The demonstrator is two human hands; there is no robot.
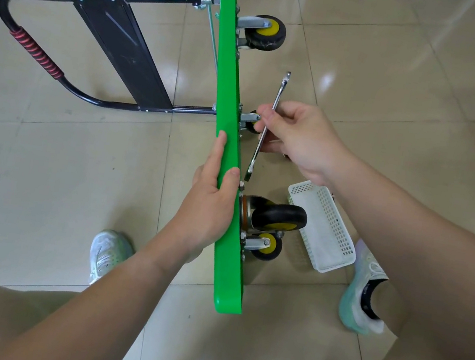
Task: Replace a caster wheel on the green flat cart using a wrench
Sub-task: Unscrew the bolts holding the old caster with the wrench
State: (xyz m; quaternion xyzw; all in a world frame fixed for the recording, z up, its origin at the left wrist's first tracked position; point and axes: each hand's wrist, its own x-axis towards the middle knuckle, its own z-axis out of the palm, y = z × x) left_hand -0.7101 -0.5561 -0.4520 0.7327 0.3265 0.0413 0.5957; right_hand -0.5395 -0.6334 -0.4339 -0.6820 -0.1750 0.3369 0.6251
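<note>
Green cart (232,70) on edge, wrench (278,96) in hand
The left hand (210,203) clasps the cart's upper edge, forearm from 7 o'clock. The right hand (296,136), at 1 o'clock of it, pinches the wrench mid-shaft, lower end just above the caster wheel (280,217).

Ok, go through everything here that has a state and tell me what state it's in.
green cart: stood on its edge, wheels facing right.
left hand: holds the cart's upper edge.
right hand: holds the wrench.
wrench: lifted, lower end near the bolts, not clearly seated.
near caster: mounted on the cart.
white basket: on the floor, looks empty.
</note>
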